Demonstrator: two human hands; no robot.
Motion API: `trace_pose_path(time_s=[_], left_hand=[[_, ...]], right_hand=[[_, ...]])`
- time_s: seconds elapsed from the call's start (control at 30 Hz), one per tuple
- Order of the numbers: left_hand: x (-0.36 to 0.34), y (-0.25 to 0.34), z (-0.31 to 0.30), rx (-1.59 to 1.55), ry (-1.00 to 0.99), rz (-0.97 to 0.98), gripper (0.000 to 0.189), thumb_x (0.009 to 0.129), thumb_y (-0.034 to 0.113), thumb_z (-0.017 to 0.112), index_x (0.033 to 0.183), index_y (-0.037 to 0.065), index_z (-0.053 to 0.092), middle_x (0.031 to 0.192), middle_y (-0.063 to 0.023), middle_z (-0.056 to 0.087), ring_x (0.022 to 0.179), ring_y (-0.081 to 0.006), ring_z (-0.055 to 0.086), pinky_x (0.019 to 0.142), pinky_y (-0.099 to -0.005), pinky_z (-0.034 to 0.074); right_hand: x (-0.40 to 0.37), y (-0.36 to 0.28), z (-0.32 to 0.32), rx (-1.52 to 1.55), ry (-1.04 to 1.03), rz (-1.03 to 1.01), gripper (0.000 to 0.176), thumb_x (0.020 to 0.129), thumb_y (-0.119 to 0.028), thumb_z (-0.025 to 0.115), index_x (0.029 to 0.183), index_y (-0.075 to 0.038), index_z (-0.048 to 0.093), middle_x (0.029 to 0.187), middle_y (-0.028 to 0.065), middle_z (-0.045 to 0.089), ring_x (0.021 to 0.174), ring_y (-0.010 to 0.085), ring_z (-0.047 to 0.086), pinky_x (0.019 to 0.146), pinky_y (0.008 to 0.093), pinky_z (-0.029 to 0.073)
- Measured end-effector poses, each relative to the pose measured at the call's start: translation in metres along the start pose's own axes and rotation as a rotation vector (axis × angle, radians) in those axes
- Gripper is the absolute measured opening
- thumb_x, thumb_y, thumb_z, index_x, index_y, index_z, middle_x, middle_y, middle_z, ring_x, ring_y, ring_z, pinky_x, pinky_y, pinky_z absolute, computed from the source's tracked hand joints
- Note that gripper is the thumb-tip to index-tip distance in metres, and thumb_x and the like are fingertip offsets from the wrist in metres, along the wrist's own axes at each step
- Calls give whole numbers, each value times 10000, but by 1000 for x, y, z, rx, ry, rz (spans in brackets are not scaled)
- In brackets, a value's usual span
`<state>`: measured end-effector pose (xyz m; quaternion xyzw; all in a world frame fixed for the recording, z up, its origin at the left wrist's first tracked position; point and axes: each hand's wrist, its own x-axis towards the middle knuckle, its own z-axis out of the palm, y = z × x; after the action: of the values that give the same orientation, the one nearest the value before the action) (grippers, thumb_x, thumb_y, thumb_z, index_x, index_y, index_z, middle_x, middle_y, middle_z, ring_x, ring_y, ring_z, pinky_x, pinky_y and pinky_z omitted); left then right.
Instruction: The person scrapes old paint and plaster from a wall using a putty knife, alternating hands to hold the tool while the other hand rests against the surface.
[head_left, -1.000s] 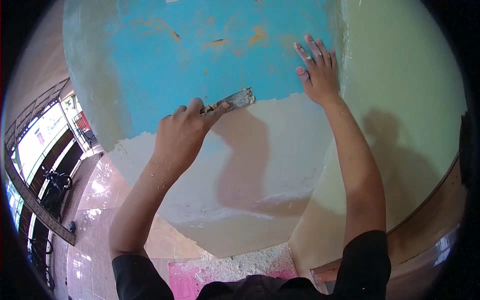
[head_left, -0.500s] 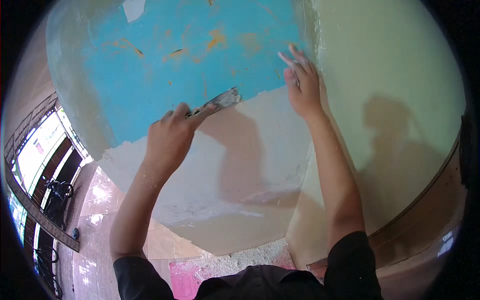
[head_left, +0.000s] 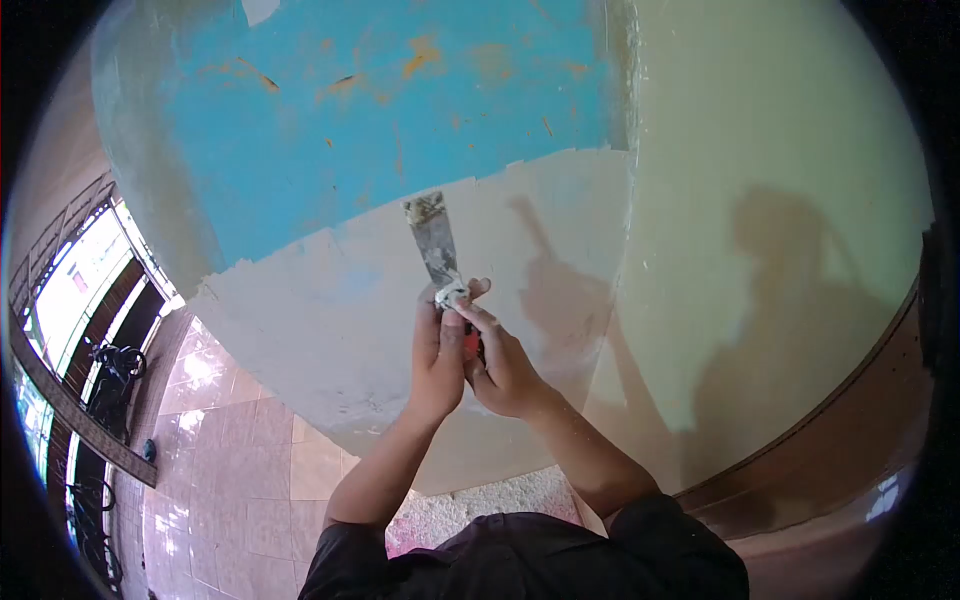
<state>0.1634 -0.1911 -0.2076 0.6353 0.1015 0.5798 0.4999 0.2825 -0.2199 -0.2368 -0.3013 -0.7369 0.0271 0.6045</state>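
A putty knife with a putty-smeared metal blade points up, away from me, in front of the wall. My left hand is closed round its handle, of which a red part shows between my hands. My right hand presses against the same handle from the right, its fingers near the base of the blade, where whitish putty clings. Behind, the wall has a blue area with orange marks above and a smooth greyish-white putty layer below.
A pale green wall meets the puttied wall at a corner on the right and carries my shadow. White debris lies on a pink sheet below. At the left are a tiled floor, a motorcycle and a gate.
My left hand has drawn the putty knife down off the wall and turned its blade upward. My right hand has come down from the corner to the handle. The putty layer reaches higher at the right.
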Motion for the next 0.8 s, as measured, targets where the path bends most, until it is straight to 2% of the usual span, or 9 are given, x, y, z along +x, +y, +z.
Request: trace_pose_path(time_s=[0.07, 0.1, 0.13, 0.27, 0.4, 0.47, 0.53, 0.63, 0.8], left_hand=[[-2, -5, -5, 223, -135, 1, 452, 1057, 138, 483, 1475, 6, 371, 1404, -173, 561, 1274, -210, 535, 1094, -371, 418], [1, -2, -16, 545, -143, 113, 430, 965, 80, 603, 1382, 10, 523, 1413, -210, 558, 1381, -312, 490, 1129, -431, 381], [8, 5, -26, 543, -146, 107, 430, 965, 80, 603, 1382, 10, 523, 1413, -210, 558, 1381, -312, 490, 1129, -431, 381], [50, 56, -60, 1273, 43, 582, 461, 929, 82, 626, 1385, 44, 567, 1492, -159, 525, 1465, -400, 372, 1204, -505, 273], [90, 82, -83, 1506, 311, 757, 467, 961, 246, 647, 1418, 180, 579, 1589, -82, 425, 1532, -395, 228, 1211, -630, 151], [118, 93, -89, 1561, 329, 809, 487, 965, 282, 640, 1443, 233, 557, 1616, -60, 380, 1540, -394, 201, 1204, -656, 124], [146, 109, -95, 1617, 356, 868, 509, 970, 318, 634, 1468, 285, 535, 1644, -37, 335, 1547, -393, 174, 1197, -681, 98], [178, 122, -108, 1822, 416, 901, 563, 993, 424, 565, 1537, 371, 428, 1679, -3, 254, 1555, -373, 154, 1207, -675, 78], [185, 108, -107, 1838, 441, 962, 561, 993, 464, 510, 1540, 372, 425, 1672, -38, 273, 1539, -421, 173, 1185, -701, 97]], right_hand=[[-12, 7, -10, -87, 41, -16, 590, 951, -66, 554, 1491, 19, 334, 1282, 289, 575, 1094, 430, 625, 962, 468, 498], [-22, 10, -14, 23, 55, 180, 562, 961, -88, 551, 1472, 40, 354, 1322, 313, 554, 1143, 468, 606, 972, 476, 496], [-23, 19, -18, -168, 188, 29, 537, 974, -119, 548, 1454, 50, 378, 1338, 315, 550, 1168, 438, 612, 978, 464, 497], [-22, 29, -49, -175, 305, 144, 506, 988, -145, 548, 1433, 55, 413, 1369, 293, 554, 1199, 404, 614, 987, 444, 498], [-9, 28, -69, -203, 381, 130, 470, 985, -129, 555, 1413, 45, 465, 1344, 261, 594, 1171, 353, 640, 979, 397, 505], [-5, 32, -73, -271, 418, 31, 465, 976, -106, 558, 1419, 21, 491, 1305, 234, 629, 1026, 262, 679, 871, 333, 535], [-4, 26, -74, -187, 353, 257, 471, 965, -79, 556, 1426, 2, 503, 1305, 206, 643, 885, 187, 663, 753, 287, 534], [-5, 31, -71, -204, 367, 281, 466, 958, -58, 552, 1418, -2, 518, 1317, 181, 652, 792, 136, 621, 676, 254, 510], [1, 30, -71, -236, 376, 319, 465, 961, -54, 547, 1421, 6, 516, 1326, 178, 651, 856, 153, 655, 717, 265, 525]])
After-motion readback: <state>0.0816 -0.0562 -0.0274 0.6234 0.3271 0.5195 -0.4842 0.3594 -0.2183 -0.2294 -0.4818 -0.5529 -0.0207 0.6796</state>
